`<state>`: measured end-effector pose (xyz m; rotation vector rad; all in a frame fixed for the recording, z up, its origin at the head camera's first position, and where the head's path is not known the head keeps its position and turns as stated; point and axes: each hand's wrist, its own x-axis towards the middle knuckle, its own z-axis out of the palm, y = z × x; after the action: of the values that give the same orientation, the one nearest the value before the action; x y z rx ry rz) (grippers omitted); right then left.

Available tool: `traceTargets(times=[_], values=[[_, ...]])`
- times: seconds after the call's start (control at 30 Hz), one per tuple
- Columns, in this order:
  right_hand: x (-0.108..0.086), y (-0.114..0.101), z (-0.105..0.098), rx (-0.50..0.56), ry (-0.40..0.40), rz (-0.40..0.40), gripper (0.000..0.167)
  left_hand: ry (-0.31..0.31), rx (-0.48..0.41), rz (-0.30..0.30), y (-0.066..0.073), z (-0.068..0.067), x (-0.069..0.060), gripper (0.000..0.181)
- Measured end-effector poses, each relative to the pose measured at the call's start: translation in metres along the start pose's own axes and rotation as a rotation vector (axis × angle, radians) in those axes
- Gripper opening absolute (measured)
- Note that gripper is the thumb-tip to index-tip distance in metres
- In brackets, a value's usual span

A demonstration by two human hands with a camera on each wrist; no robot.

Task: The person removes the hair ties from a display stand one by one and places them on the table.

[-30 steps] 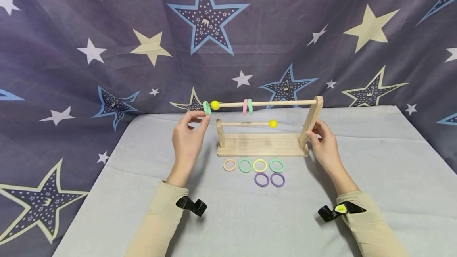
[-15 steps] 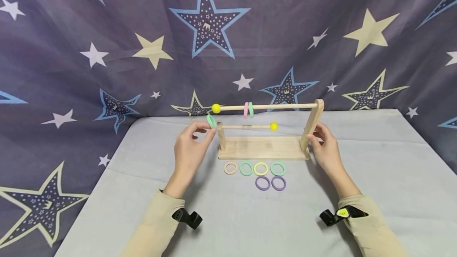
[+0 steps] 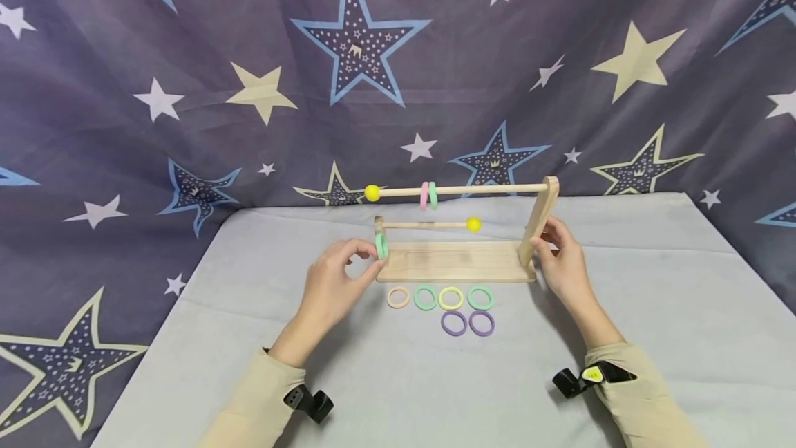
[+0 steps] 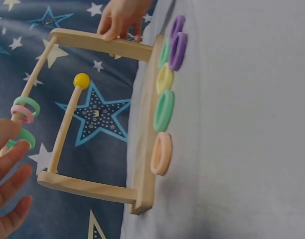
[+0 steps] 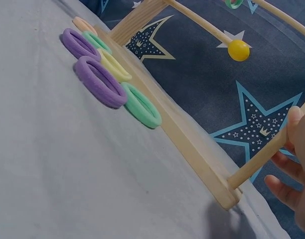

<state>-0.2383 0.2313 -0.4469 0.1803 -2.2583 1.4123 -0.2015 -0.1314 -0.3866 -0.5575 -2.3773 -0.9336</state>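
From where I stand, the person's two hands are well apart, one at each end of a pale wooden stand (image 3: 454,261) set on a desk (image 3: 435,393) covered in light grey cloth. The left hand (image 3: 338,278) pinches a mint-green ring (image 3: 381,245) between thumb and fingers, upright in front of the stand's short post (image 3: 378,225); whether ring and post touch, I can't tell. The right hand (image 3: 564,265) grips the tall post (image 3: 537,222) at the other end, thumb on one side and fingers on the other.

A long wooden rod (image 3: 491,189) runs leftward from the top of the tall post, tipped with a yellow ball (image 3: 372,193). Around it, side by side, hang a pink ring (image 3: 424,196) and a second green ring (image 3: 432,196). Below, a shorter rod (image 3: 423,225) reaches rightward from the short post and ends in another yellow ball (image 3: 473,225).

Flat on the cloth, just in front of the base, lies a row: a peach ring (image 3: 399,307), a green one, a yellow ring (image 3: 450,309) and another green one. Two purple rings (image 3: 454,334) lie side by side nearer the person. Behind everything hangs a dark fabric backdrop (image 3: 205,123) printed with stars.
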Motion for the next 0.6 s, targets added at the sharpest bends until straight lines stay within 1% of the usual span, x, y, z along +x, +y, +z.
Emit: traceTargets(times=[0.13,0.33,0.47,0.6], values=[[-0.002,0.002,-0.001,-0.009,0.000,0.003,0.044,-0.068,0.028,0.035,-0.002,0.001,-0.007,0.014],[0.000,0.000,-0.001,-0.010,-0.004,0.001,0.043,-0.182,0.053,0.092,-0.002,0.004,-0.014,0.017],[0.002,-0.001,0.001,0.001,-0.012,-0.006,0.044,-0.252,0.069,0.147,0.001,0.006,-0.018,0.018],[0.000,-0.001,0.001,0.005,-0.009,0.007,0.042,-0.329,0.084,0.217,0.004,0.009,-0.020,0.015]])
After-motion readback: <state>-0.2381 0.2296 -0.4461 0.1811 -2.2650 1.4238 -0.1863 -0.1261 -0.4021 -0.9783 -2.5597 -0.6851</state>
